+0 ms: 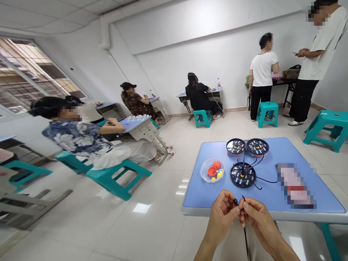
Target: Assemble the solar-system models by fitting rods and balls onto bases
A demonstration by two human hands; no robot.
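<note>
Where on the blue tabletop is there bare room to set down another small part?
On the blue tabletop, the back-right patch between the right rear disc and the pixelated rectangular item, and the front-left patch between the clear tub and the near edge. It is crowded around the front disc, where black rods fan out.

A blue table (199, 194) is topped by a clear bowl (206, 167) at left, two black-rimmed discs (235, 146) near the far edge, a third disc (237, 179) nearer, and a pixelated oblong (296, 185) at right.
</note>
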